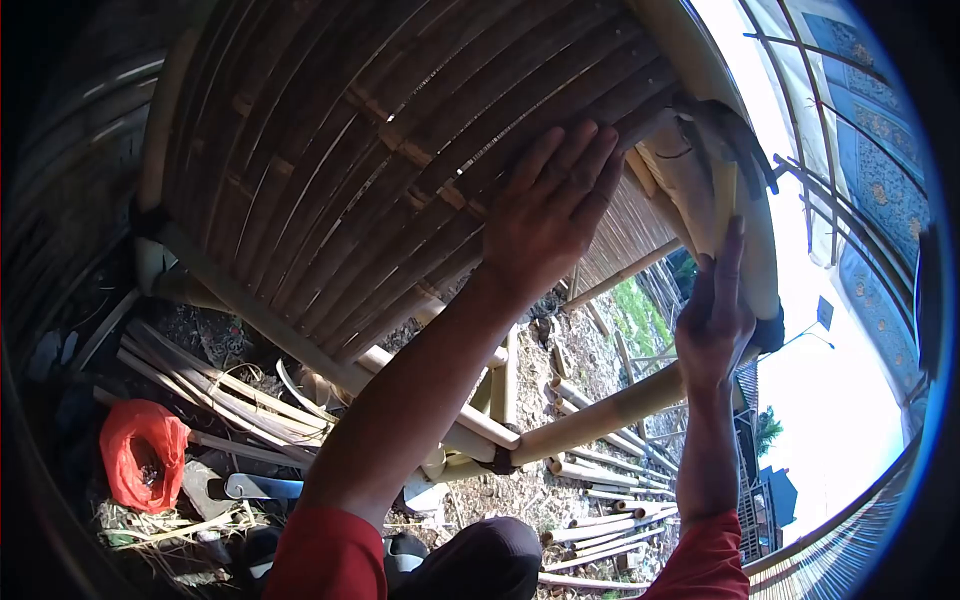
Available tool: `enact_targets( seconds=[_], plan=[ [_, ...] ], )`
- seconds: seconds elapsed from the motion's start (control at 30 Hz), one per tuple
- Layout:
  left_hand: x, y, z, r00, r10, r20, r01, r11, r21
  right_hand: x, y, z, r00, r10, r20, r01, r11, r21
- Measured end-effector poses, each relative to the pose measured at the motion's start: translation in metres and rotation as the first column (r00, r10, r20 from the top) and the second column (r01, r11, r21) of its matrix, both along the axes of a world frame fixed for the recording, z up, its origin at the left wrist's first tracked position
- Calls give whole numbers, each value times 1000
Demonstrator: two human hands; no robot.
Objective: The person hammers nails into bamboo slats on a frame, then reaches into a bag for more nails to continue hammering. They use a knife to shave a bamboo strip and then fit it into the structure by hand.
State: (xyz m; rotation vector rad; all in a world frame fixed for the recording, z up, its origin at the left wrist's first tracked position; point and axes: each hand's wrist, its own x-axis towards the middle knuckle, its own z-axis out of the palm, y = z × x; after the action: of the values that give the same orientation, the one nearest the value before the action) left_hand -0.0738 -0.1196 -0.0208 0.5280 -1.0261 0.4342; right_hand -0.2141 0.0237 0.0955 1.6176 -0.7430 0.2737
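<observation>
My left hand (550,205) lies flat against the dark bamboo slats (400,140), its fingers stretched out near their right end. The slats form a panel inside a frame of thick bamboo poles (620,408). In my right hand (715,315) is a hammer (725,195), gripped by its light handle, with one finger stretched along it. Its dark head is beside the right-hand pole, close to the slat ends. I cannot make out whether the head touches the bamboo.
An orange plastic bag (118,455) sits at lower left, near a blade-like tool with a blue handle (265,487). Split bamboo strips (230,385) are piled above it. Cut bamboo poles (610,530) lie on the ground at lower right. Patterned blue sheeting (870,150) hangs at right.
</observation>
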Motion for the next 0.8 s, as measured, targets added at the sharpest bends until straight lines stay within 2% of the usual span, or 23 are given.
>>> enact_targets(
  seconds=[0.07,0.1,0.13,0.17,0.2,0.23,0.27,0.3,0.33,0.37,0.4,0.43,0.47,0.53,0.67,0.7,0.73,0.8],
  plan=[
    [-1,2,0,1000,3,-1,-3,1000,-3,-8,-2,3,997,36,66,-37,999,23],
    [0,-1,1,1000,11,-3,-11,1000,-5,-14,-1,0,952,254,173,-246,967,-69],
    [-3,-1,0,1000,0,-2,0,1000,-3,-27,7,-4,856,447,260,-414,893,-175],
    [-5,0,-1,1000,-12,0,12,1000,0,-71,17,5,796,477,373,-535,843,62],
    [-5,-1,-1,1000,-8,-4,8,1000,-6,-64,11,3,722,595,354,-651,757,54],
    [-3,-1,0,1000,3,-10,-3,1000,-12,-41,2,-1,897,403,181,-407,913,-16],
    [-2,-2,1,1000,8,-11,-8,1000,-10,-15,-2,-2,987,156,25,-152,980,-130],
    [-2,-1,1,1000,9,-12,-9,1000,-14,-2,6,1,967,-32,253,-5,990,142],
    [-2,0,1,1000,11,-10,-11,1000,-19,-5,12,-1,967,-31,254,-6,990,144],
    [2,-5,2,999,34,-17,-35,999,-17,-13,13,-1,947,186,261,-195,981,6],
    [2,-5,2,999,33,-9,-33,999,-7,-30,20,-2,889,386,245,-364,922,-133],
    [-3,-1,0,1000,7,5,-7,1000,6,-132,35,18,949,176,261,-209,972,104],
    [-7,2,-1,1000,-13,6,13,1000,6,-104,32,10,952,157,262,-189,976,104],
    [-2,1,0,1000,18,-10,-18,1000,-6,-11,0,-4,932,360,-29,-360,920,-156],
    [1,-5,2,1000,23,-18,-23,1000,-5,-3,6,-1,908,419,5,-407,884,-230],
    [0,-3,0,1000,15,-12,-15,1000,-1,-56,43,2,789,235,568,-406,892,196],
    [-2,0,-1,1000,-1,-7,1,1000,-1,-59,24,7,746,506,433,-583,811,56],
    [-1,1,0,1000,11,-12,-11,1000,-4,-29,1,-7,755,594,279,-613,790,-24]
  ],
)
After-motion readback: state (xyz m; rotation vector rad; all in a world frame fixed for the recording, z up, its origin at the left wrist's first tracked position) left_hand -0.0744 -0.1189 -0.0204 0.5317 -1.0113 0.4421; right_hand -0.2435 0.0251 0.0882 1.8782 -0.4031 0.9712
